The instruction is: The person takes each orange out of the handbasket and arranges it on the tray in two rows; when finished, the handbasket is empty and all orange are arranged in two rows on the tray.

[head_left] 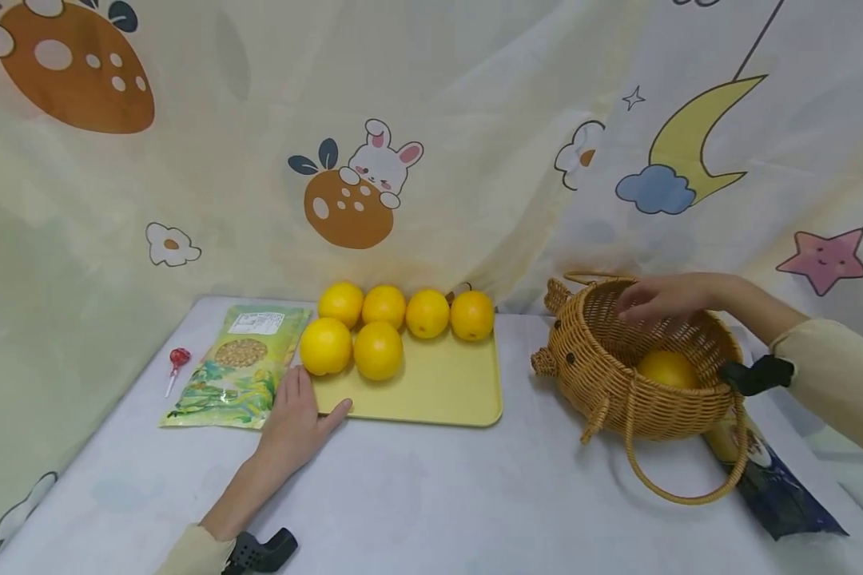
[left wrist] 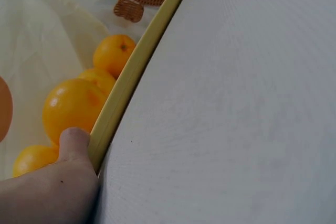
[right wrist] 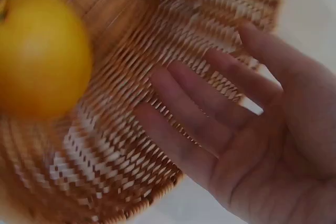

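Note:
My left hand (head_left: 296, 417) rests at the near left corner of a yellow tray (head_left: 446, 383), fingers straight along its left side. In the left wrist view the thumb (left wrist: 74, 142) touches the tray's rim (left wrist: 131, 77). Several oranges (head_left: 379, 351) sit on the tray, mostly at its back and left. My right hand (head_left: 665, 297) reaches over the mouth of a pig-shaped wicker basket (head_left: 604, 391), fingers loosely bent and holding nothing. One orange (right wrist: 42, 56) lies inside the basket, apart from the fingers in the right wrist view.
Left of the tray lies a green-yellow bag (head_left: 237, 367) with a picture of beans or grains, and a red lollipop (head_left: 178, 359) beside it. A dark blue and yellow packet (head_left: 784, 487) is partly under the basket, whose handle (head_left: 683, 501) hangs toward the front. A printed cloth stands behind.

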`<state>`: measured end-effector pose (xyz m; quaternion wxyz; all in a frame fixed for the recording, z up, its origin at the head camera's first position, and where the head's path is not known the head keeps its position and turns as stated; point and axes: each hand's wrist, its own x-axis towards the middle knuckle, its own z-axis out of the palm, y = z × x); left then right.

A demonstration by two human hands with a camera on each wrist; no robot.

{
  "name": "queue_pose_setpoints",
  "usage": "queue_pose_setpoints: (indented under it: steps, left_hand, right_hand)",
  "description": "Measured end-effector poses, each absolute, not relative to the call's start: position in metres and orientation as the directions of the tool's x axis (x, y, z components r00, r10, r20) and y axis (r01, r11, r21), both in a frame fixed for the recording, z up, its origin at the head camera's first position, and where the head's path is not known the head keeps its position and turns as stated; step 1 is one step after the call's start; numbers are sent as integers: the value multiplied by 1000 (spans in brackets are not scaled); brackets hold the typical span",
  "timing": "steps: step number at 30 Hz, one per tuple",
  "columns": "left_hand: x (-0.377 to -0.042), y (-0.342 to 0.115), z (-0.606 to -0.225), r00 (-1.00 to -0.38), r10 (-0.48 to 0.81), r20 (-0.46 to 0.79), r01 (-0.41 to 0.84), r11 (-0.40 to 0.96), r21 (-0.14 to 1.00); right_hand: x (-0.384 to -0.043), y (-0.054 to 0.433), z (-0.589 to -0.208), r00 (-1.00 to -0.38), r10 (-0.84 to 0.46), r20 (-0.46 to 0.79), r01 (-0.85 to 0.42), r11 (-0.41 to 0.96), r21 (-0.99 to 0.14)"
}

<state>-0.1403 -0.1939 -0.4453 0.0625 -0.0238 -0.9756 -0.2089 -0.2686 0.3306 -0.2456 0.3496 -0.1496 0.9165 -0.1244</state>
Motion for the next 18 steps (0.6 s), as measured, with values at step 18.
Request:
queue_pose_setpoints:
  steps: [18]
  left_hand:
    - [-141,-195,-449,-989,23,147,78,923,376]
  right_hand:
    - [-276,342,-257,-573,-72,-817,-43,997,-57]
